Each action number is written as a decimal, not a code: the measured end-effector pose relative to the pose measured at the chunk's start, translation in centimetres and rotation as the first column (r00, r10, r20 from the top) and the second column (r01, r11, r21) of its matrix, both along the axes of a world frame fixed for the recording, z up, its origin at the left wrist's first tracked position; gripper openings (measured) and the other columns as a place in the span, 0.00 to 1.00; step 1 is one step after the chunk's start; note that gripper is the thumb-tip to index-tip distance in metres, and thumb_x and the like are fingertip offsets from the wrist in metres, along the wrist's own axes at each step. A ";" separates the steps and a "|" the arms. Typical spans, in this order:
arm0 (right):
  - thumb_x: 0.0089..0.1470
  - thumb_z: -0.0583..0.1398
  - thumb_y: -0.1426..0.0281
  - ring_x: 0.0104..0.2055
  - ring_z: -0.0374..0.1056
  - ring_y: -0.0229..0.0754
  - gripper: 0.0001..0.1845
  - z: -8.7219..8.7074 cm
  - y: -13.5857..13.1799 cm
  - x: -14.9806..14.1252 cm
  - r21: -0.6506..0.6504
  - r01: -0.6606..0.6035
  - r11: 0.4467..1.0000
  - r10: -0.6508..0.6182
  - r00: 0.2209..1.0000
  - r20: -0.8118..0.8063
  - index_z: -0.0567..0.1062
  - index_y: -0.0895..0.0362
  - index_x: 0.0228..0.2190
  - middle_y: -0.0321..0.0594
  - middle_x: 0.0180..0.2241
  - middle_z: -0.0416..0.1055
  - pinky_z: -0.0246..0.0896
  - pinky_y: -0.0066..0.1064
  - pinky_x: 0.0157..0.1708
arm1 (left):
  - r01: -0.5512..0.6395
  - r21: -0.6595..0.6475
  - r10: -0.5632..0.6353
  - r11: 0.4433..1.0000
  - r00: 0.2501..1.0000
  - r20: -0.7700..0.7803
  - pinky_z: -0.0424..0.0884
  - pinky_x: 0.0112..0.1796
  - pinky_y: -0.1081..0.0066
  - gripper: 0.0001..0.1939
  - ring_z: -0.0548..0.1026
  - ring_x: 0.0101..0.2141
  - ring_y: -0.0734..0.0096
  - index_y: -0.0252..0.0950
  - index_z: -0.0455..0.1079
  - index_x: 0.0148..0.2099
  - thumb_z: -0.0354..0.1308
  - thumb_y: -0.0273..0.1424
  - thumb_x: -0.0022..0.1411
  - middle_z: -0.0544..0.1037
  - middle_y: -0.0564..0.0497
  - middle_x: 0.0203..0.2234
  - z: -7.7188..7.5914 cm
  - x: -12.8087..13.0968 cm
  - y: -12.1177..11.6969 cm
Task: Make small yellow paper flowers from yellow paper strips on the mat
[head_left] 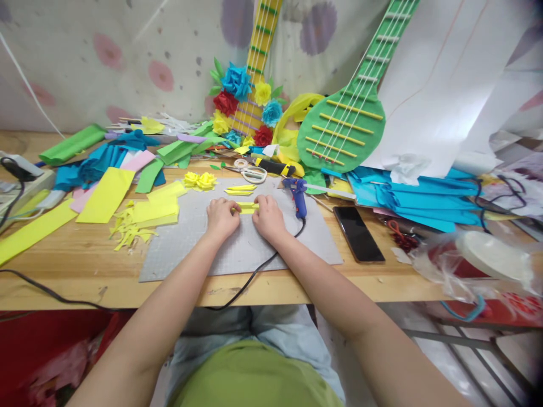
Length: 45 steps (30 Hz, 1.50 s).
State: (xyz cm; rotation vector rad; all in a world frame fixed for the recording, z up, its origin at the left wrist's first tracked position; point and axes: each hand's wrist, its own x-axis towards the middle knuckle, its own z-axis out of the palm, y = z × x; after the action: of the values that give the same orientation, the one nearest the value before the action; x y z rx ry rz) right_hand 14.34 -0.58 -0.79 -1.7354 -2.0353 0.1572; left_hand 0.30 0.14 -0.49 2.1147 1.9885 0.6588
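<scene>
A short yellow paper strip (247, 208) lies across the grey cutting mat (237, 254), pinched at its two ends. My left hand (223, 217) has its fingers closed on the left end, and my right hand (268, 216) closes on the right end. Just beyond them sit several narrow folded yellow paper pieces (241, 190). Two yellow paper flowers (200, 181) rest at the mat's far left. A blue glue gun (298, 199) with a clear glue stick lies right of my right hand, its black cord (258, 271) running under my right forearm.
White-handled scissors (253, 174) and a yellow-black cutter (275, 167) lie behind the mat. Yellow crepe paper sheets (106, 195) and shreds (131, 226) spread leftward. A black phone (358, 233) lies at right. Behind stand a green paper instrument (343, 133) and a flower-decorated yellow one (257, 73).
</scene>
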 end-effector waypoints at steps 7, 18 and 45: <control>0.50 0.50 0.76 0.41 0.59 0.45 0.16 -0.4 0.3 0.1 -0.001 -0.004 1.000 0.004 0.999 -0.046 0.65 0.58 0.42 0.46 0.40 0.63 0.55 0.33 0.38 | -0.043 0.016 0.043 0.999 0.999 0.020 0.59 0.39 0.63 0.12 0.67 0.40 0.60 0.39 0.71 0.32 0.49 0.21 0.49 0.73 0.48 0.31 0.4 -1.0 0.4; 0.50 0.50 0.76 0.40 0.60 0.43 0.16 0.0 0.2 0.2 -0.031 -0.018 0.999 0.015 0.997 -0.078 0.65 0.58 0.41 0.46 0.39 0.63 0.56 0.33 0.39 | -0.011 0.010 0.011 1.000 1.000 0.015 0.59 0.43 0.60 0.11 0.66 0.44 0.56 0.40 0.72 0.33 0.56 0.40 0.52 0.73 0.46 0.38 0.2 -0.1 1.8; 0.47 0.55 0.69 0.32 0.63 0.35 0.07 0.0 0.7 1.4 -0.021 -0.151 0.988 0.142 0.963 -0.230 0.72 0.56 0.29 0.37 0.36 0.67 0.58 0.28 0.37 | 0.177 0.069 -0.184 0.982 0.976 0.114 0.62 0.41 0.65 0.08 0.68 0.37 0.64 0.37 0.68 0.35 0.52 0.35 0.55 0.74 0.48 0.33 -0.3 -1.0 1.3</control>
State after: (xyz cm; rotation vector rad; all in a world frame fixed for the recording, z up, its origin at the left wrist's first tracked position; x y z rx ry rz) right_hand 15.69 0.08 -0.80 -1.5101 -1.9998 0.4251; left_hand -0.70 1.41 -0.81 2.1997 1.7101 0.7993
